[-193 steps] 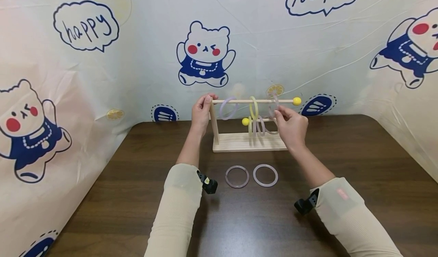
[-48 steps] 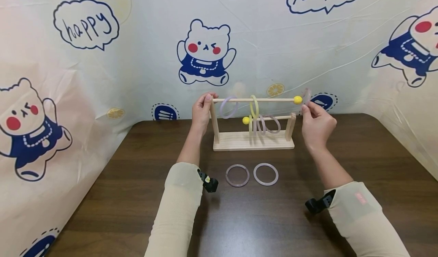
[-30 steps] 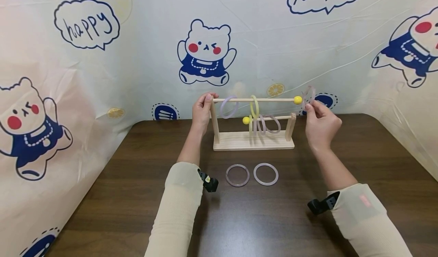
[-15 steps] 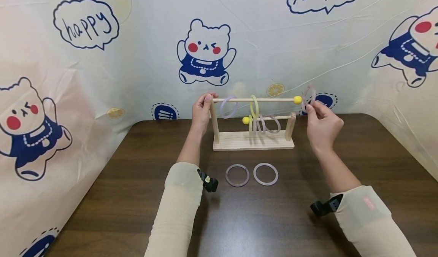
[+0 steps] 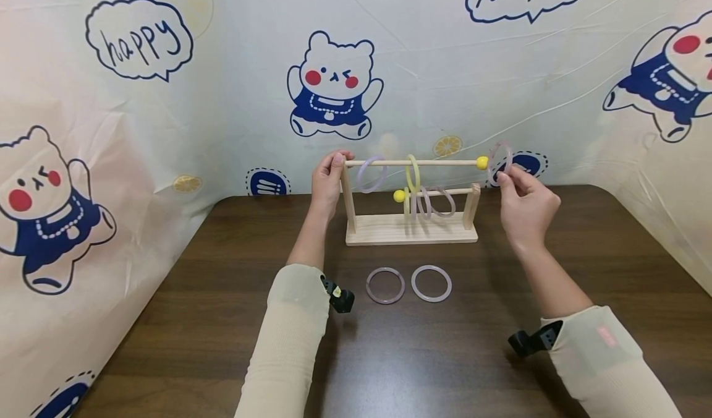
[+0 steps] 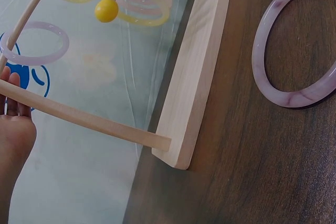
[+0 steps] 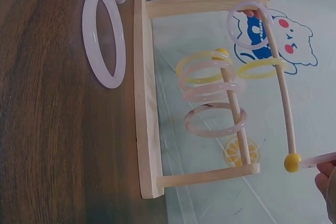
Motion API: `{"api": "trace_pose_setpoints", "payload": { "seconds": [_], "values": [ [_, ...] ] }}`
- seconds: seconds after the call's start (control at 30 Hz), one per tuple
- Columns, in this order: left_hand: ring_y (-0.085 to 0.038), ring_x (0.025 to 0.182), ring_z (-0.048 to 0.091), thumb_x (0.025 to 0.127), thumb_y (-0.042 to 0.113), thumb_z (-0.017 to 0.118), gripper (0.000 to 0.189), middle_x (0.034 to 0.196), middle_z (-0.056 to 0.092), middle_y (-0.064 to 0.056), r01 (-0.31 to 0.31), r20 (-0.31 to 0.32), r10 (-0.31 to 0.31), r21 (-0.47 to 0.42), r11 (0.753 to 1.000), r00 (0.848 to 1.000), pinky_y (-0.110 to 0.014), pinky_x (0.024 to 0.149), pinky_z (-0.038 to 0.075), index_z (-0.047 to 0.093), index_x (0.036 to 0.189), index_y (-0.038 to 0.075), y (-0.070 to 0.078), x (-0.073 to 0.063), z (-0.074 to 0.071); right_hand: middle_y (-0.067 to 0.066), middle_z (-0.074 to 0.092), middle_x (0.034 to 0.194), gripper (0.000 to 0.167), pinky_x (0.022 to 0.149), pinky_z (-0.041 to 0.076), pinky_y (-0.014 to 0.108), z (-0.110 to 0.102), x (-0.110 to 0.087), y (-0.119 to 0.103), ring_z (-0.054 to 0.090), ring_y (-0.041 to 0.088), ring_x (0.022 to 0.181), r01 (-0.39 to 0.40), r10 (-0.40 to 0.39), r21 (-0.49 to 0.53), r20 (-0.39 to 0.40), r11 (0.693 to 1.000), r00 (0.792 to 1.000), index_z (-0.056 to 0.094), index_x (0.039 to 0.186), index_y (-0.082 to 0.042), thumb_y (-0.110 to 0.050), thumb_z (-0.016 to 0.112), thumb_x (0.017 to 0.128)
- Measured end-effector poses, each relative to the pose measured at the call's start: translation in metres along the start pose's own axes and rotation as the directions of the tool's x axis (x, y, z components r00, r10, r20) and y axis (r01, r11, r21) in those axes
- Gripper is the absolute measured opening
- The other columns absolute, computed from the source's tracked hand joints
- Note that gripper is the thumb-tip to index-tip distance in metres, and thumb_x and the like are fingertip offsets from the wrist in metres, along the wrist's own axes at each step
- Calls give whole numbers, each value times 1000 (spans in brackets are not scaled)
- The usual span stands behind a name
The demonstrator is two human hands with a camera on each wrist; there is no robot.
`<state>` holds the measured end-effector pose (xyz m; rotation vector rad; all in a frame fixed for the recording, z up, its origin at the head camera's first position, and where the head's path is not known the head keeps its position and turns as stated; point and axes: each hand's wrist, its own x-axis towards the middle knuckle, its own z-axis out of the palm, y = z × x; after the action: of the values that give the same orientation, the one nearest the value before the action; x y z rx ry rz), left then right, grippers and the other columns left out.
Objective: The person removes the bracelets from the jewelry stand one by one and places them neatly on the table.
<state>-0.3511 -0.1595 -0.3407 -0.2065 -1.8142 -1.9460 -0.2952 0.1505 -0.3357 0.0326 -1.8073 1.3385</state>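
Observation:
A wooden bangle rack [image 5: 411, 231] stands on the table, its two rods tipped with yellow balls. My left hand [image 5: 327, 183] holds the rack's upper left corner. Thumb and fingers of my right hand [image 5: 528, 211] pinch a translucent pinkish bangle [image 5: 508, 158] beside the upper rod's yellow ball [image 5: 482, 163]. In the right wrist view that bangle [image 7: 317, 160] appears edge-on, close by the ball. On the upper rod hang a lilac bangle [image 5: 361, 180] and a yellow bangle [image 5: 416, 177]. Another yellow bangle [image 7: 181, 69] and several pinkish ones, including a brown-marked bangle [image 7: 195, 129], hang on the lower rod.
Two bangles lie flat on the dark table [image 5: 222, 319] before the rack: a mottled purple bangle [image 5: 369, 288] and a paler lilac bangle [image 5: 449, 287]. A printed cloth [image 5: 239, 96] rises behind the table and at both sides.
Since the earliest frame, my right hand has carried the pinkish bangle rightward from along the upper rod to beyond its ball. Lately it shifts only slightly. My left hand stays on the rack.

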Motion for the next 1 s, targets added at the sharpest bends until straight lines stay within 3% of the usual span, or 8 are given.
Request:
{"api": "trace_pose_setpoints", "payload": {
  "seconds": [0.27, 0.73, 1.0],
  "values": [
    [-14, 97, 55, 95, 30, 50, 38, 97, 66, 0, 5, -2, -5, -3, 1000, 1000, -27, 87, 40, 61, 110, -3, -1, 0, -1, 18, 68, 92, 17, 65, 43, 7, 0, -2, -1, 53, -16, 69, -11, 11, -19, 17, 1000, 1000, 70, 95, 7, -4, 68, 83],
    [-13, 97, 54, 95, 30, 50, 38, 102, 65, -7, 9, -6, -9, 13, 1000, 1000, -26, 87, 39, 61, 111, -3, 0, 0, 0, 20, 67, 89, 19, 62, 42, 6, 1, -3, 0, 52, -15, 66, -44, 44, -23, 40, 999, 998, 69, 95, 9, -6, 68, 83],
    [-15, 97, 54, 95, 29, 51, 35, 98, 66, -1, 13, -6, -13, -7, 1000, 1000, -27, 88, 39, 63, 108, -1, 2, -1, 0, 20, 67, 91, 20, 65, 45, 8, -1, -6, 0, 56, -12, 70, -118, 115, 22, 118, 993, 986, 68, 101, 7, -5, 64, 87]
  ]
}}
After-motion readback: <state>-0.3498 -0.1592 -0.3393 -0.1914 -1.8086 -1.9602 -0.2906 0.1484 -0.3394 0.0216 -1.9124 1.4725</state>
